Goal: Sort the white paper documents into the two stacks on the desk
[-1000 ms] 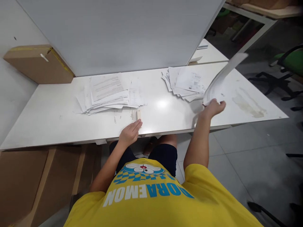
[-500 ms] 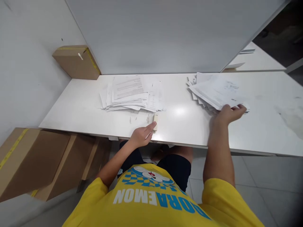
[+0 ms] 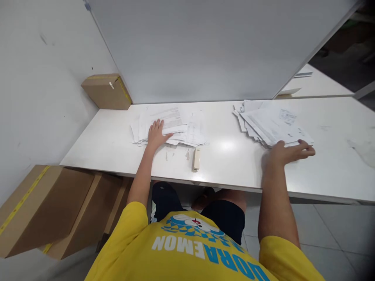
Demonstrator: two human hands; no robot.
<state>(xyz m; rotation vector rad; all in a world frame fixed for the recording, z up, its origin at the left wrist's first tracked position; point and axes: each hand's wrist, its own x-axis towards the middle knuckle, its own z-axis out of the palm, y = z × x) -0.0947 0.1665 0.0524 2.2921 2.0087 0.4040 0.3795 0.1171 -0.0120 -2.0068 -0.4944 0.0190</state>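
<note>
My left hand [image 3: 156,134] lies with fingers spread on the left pile of printed papers [image 3: 170,117], near its front edge. A small cream stapler [image 3: 196,159] rests on the table in front of that pile, apart from both hands. Several staples [image 3: 188,155] or bits like them lie beside it. My right hand [image 3: 288,152] is at the near edge of the right pile of papers [image 3: 271,125], its fingers stretched out and apart. The sheets in this pile are fanned unevenly, with a printed one on top.
The white table [image 3: 228,168] runs along a grey partition [image 3: 199,50]. A cardboard box [image 3: 108,91] leans in the back left corner. More cardboard boxes [image 3: 43,210] stand below the table at left. A clear plastic piece [image 3: 363,150] lies at the far right.
My left hand has let go of the stapler and moved up and left onto the left pile. My right hand has released the top sheet, which now lies flatter on the right pile.
</note>
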